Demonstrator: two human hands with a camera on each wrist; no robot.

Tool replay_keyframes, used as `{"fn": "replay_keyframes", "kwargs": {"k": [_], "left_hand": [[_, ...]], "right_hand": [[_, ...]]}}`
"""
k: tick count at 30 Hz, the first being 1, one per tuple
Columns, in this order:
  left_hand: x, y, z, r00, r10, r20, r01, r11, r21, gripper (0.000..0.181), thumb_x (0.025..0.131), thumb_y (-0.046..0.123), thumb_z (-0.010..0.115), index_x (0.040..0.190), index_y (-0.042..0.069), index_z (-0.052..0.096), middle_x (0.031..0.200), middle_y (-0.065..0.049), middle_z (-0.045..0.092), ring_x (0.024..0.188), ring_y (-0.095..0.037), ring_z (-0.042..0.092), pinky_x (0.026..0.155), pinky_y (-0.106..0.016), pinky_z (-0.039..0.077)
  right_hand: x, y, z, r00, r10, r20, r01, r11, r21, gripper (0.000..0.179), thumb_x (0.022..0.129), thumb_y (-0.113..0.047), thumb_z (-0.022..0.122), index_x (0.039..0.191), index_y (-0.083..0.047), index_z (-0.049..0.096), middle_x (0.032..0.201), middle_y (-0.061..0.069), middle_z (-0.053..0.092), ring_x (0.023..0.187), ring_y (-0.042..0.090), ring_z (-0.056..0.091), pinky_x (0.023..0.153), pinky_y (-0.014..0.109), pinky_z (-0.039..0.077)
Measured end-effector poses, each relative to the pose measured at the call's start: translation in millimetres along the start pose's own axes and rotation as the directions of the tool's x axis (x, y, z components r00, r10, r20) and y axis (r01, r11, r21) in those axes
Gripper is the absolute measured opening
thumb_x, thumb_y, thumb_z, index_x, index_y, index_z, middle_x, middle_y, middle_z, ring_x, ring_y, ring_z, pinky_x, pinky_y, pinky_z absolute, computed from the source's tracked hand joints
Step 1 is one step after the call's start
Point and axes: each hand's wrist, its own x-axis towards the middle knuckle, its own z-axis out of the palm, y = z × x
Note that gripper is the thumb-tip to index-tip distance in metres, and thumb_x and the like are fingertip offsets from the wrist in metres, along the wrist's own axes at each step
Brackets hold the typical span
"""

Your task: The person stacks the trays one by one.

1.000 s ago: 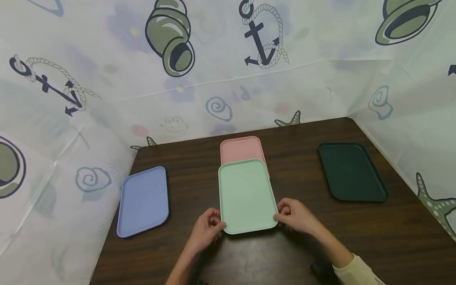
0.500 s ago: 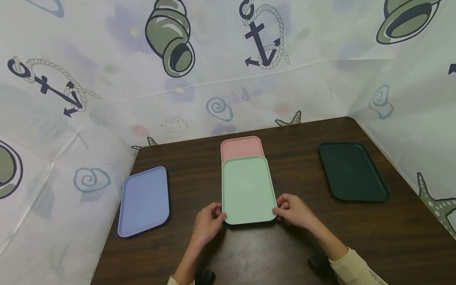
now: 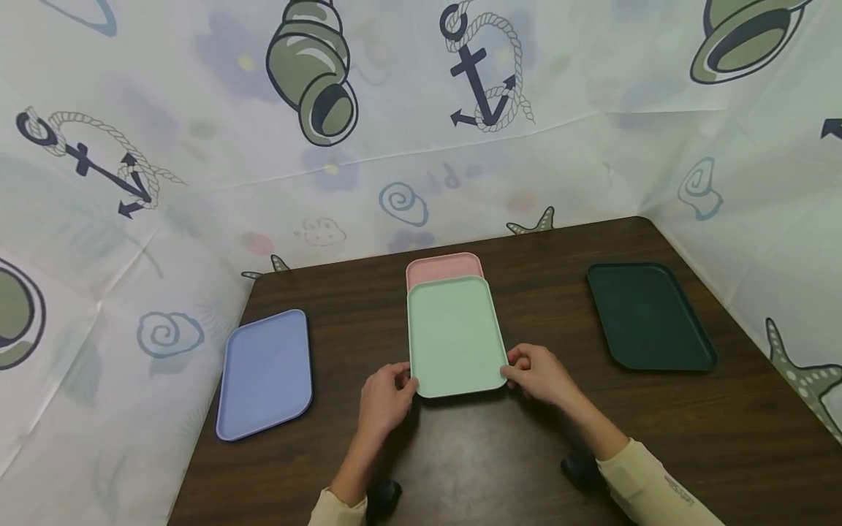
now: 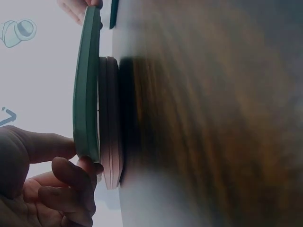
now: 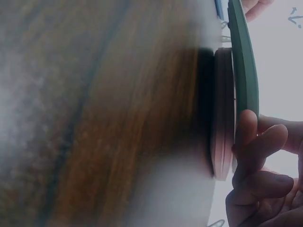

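Note:
A light green tray [image 3: 457,336] is held by its near corners between both hands. My left hand [image 3: 384,398] pinches the left corner, thumb on the rim and fingers below. On the opposite corner, my right hand [image 3: 539,374] grips in the same way. Beneath it lies a pink tray [image 3: 444,267], showing only its far strip in the head view. Both wrist views show the green tray [image 4: 86,90] just over the pink one [image 5: 222,113]; the pink edge looks layered, and I cannot tell whether it is more than one tray.
On the left of the dark wooden table [image 3: 460,460] lies a blue tray [image 3: 266,372]. A dark green tray [image 3: 651,316] rests at the right. Patterned cloth [image 3: 395,109] hangs around the table's back and sides.
Both hands have pushed the light green tray away from me, toward the far edge, so it covers more of the pink tray. The blue and dark green trays have stayed put.

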Motion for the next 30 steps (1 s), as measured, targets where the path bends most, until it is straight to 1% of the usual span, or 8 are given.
{"fn": "replay_keyframes", "kwargs": {"k": [3,12,15,20,26,30], "left_hand": [[6.1,0.1,2.2,1.000,0.006,-0.011,-0.006,1.000,0.025,0.024,0.084,0.015,0.068,0.106,0.008,0.074,0.072,0.007,0.057,0.054,-0.011,0.041,0.056,-0.030,0.037],[19.9,8.0,4.4,0.999,-0.028,-0.025,0.029,0.999,0.028,0.029,0.086,0.015,0.068,0.114,0.005,0.073,0.079,0.001,0.061,0.052,-0.015,0.040,0.048,-0.031,0.034],[25.0,7.9,5.1,0.999,-0.027,-0.033,0.029,0.999,0.038,0.029,0.087,0.015,0.068,0.114,0.006,0.073,0.080,0.001,0.062,0.054,-0.015,0.040,0.049,-0.031,0.034],[34.2,8.3,5.9,0.999,-0.026,-0.041,0.028,0.999,0.030,0.030,0.088,0.015,0.067,0.115,0.006,0.073,0.081,0.000,0.061,0.055,-0.015,0.042,0.050,-0.032,0.035],[43.8,6.9,8.7,0.998,-0.046,-0.052,0.047,0.999,0.022,0.030,0.089,0.015,0.065,0.117,0.007,0.072,0.078,0.002,0.058,0.056,-0.016,0.044,0.050,-0.032,0.037],[49.1,5.2,11.1,0.997,-0.041,-0.061,0.042,0.999,0.026,0.031,0.089,0.015,0.064,0.118,0.008,0.072,0.078,0.002,0.057,0.059,-0.016,0.046,0.051,-0.032,0.039]], "right_hand": [[4.5,0.2,0.5,1.000,0.006,-0.023,-0.006,1.000,0.000,0.024,0.090,-0.015,0.068,0.106,0.002,0.062,0.066,0.004,0.066,0.045,0.017,0.052,0.054,0.032,0.044],[18.3,-0.4,0.8,0.995,-0.021,-0.102,0.018,0.999,-0.034,0.028,0.091,-0.017,0.068,0.112,0.002,0.066,0.069,0.006,0.068,0.048,0.017,0.057,0.052,0.033,0.047],[21.3,-2.7,0.2,0.992,-0.032,-0.122,0.027,0.999,-0.041,0.030,0.091,-0.017,0.068,0.114,0.003,0.066,0.070,0.007,0.068,0.048,0.018,0.058,0.050,0.033,0.047],[28.7,-4.3,0.0,0.986,-0.051,-0.157,0.042,0.997,-0.064,0.031,0.091,-0.017,0.067,0.115,0.003,0.067,0.071,0.007,0.069,0.049,0.016,0.059,0.047,0.032,0.046],[39.5,-3.6,0.9,0.981,-0.076,-0.180,0.062,0.995,-0.083,0.032,0.092,-0.017,0.066,0.118,0.002,0.068,0.073,0.006,0.070,0.049,0.015,0.060,0.046,0.031,0.047],[46.0,-1.6,1.2,0.978,-0.091,-0.189,0.075,0.993,-0.090,0.032,0.092,-0.017,0.065,0.119,0.001,0.068,0.073,0.004,0.070,0.049,0.014,0.060,0.046,0.031,0.047]]}}
